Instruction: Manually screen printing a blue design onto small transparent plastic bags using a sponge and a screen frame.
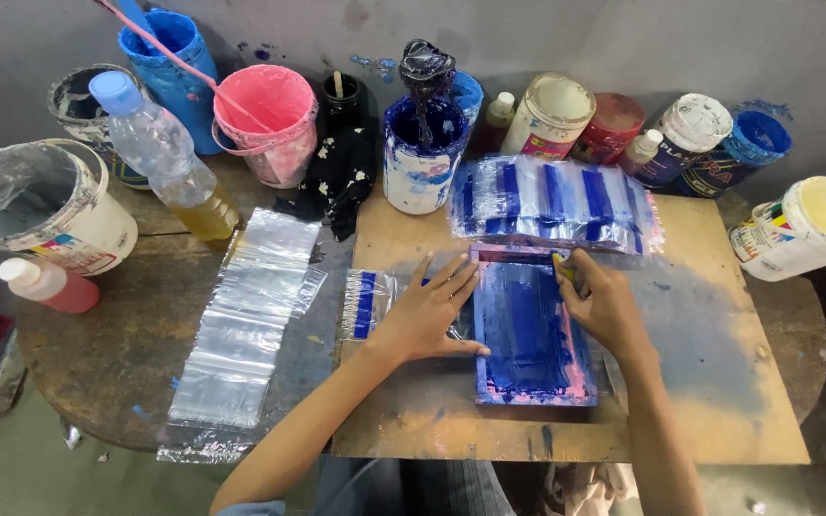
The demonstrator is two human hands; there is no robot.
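A small printing screen frame, smeared with blue ink and pink at its edges, lies on a wooden board. My left hand lies flat with fingers spread on the frame's left edge and on a clear plastic bag with a blue stripe. My right hand grips a small squeegee at the frame's upper right corner. A spread row of printed bags with blue stripes lies just behind the frame.
A stack of blank clear bags lies left of the board. Behind stand a blue ink tub with a stirrer, a pink bucket, a plastic bottle, several paint jars and white tubs.
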